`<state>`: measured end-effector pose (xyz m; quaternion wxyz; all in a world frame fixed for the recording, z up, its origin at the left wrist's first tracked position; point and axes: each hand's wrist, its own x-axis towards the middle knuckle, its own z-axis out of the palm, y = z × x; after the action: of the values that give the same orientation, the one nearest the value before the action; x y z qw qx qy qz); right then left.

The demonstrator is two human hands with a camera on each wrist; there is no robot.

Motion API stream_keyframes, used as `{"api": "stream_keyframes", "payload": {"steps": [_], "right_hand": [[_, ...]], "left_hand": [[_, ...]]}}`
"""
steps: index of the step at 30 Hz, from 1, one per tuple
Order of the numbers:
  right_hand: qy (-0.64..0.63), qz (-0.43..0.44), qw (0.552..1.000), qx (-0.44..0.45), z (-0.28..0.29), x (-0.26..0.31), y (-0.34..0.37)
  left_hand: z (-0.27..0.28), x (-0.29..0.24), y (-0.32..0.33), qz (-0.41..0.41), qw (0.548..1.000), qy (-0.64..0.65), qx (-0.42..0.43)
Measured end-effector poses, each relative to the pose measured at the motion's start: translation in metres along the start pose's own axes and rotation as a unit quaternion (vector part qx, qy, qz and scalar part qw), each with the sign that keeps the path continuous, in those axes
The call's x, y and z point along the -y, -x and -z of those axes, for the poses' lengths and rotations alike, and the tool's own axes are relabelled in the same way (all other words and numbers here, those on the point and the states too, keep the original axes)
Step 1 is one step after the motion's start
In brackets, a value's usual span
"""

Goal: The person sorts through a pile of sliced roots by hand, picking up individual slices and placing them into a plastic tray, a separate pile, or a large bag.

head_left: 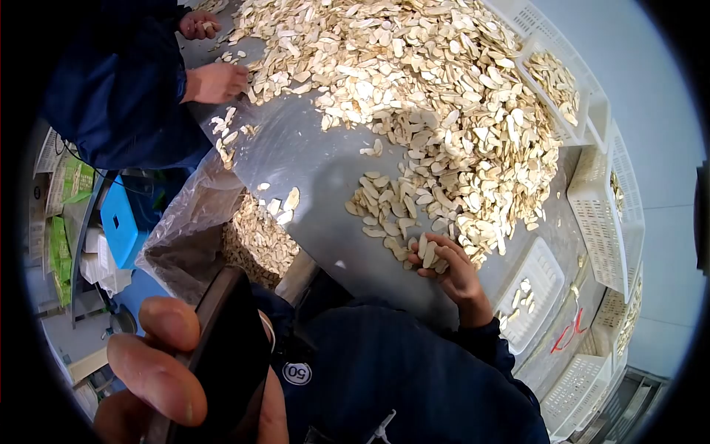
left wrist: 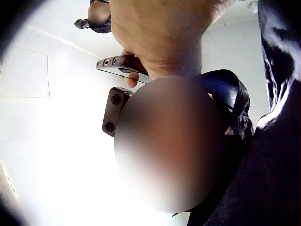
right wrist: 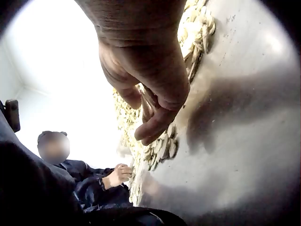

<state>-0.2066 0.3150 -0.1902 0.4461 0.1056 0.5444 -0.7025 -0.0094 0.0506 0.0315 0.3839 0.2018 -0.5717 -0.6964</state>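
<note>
My left hand (head_left: 159, 381), raised close to the head camera, grips a dark smartphone (head_left: 229, 362); the phone's edge (left wrist: 123, 63) also shows in the left wrist view. Down at the steel table, my right hand (head_left: 462, 281) holds a few pale dried slices (head_left: 427, 251) between thumb and fingers. Those slices (right wrist: 148, 107) are partly hidden by the curled fingers in the right wrist view. A small spread of loose slices (head_left: 381, 203) lies just beyond this hand, at the edge of a large heap (head_left: 444, 96).
A plastic-lined container (head_left: 181, 244) of slice pieces stands at the table's near edge. To the right are a white tray (head_left: 543, 296), red-handled scissors (head_left: 566, 337) and white baskets (head_left: 595, 214). Another person's hands (head_left: 218, 83) work at the heap's far left.
</note>
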Motion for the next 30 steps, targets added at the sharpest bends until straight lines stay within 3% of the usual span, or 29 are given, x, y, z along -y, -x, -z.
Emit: {"api": "stream_keyframes", "payload": {"steps": [1,5,8,10,13,16,19,21,23,25,28,29,30], "right_hand": [[-0.012,-0.005,1.000,-0.004,-0.002,0.001,-0.001],[0.211,0.056,0.976,-0.015,-0.010,0.004,-0.011],[0.448,0.196,0.871,-0.041,-0.027,0.005,-0.028],[0.572,0.312,0.755,-0.074,-0.047,0.006,-0.036],[0.629,0.369,0.676,-0.110,-0.063,0.001,-0.050],[0.680,0.367,0.623,-0.120,-0.065,-0.004,-0.058],[0.633,0.297,0.714,-0.046,-0.054,0.000,-0.061],[0.528,0.209,0.822,-0.035,-0.032,0.017,-0.055],[0.376,0.140,0.916,-0.025,-0.027,0.031,-0.045],[0.175,0.092,0.980,-0.021,-0.035,0.047,-0.028],[0.315,0.137,0.938,-0.039,-0.031,0.042,-0.043],[0.374,0.159,0.912,-0.046,-0.026,0.033,-0.054],[0.452,0.223,0.860,-0.083,-0.033,0.027,-0.062]], "left_hand": [[0.000,0.001,0.001,0.000,1.000,-0.003,-0.001],[-0.001,-0.001,-0.001,-0.005,1.000,-0.004,-0.008],[-0.001,-0.004,0.001,-0.002,1.000,-0.004,-0.012],[0.000,-0.004,0.002,0.000,1.000,-0.004,-0.015],[0.001,-0.007,0.003,0.006,1.000,0.000,-0.023],[0.001,-0.010,0.003,0.019,0.999,0.003,-0.038],[0.004,-0.006,0.003,0.001,0.999,0.013,-0.035],[0.007,0.000,0.003,-0.026,0.999,0.007,-0.030],[0.011,0.004,0.004,-0.048,0.998,-0.011,-0.028],[0.012,0.008,0.006,-0.082,0.995,-0.045,-0.036],[0.010,0.013,0.009,-0.115,0.989,-0.078,-0.051],[0.008,0.011,0.010,-0.101,0.991,-0.070,-0.047],[0.007,0.008,0.010,-0.088,0.993,-0.062,-0.043]]}}
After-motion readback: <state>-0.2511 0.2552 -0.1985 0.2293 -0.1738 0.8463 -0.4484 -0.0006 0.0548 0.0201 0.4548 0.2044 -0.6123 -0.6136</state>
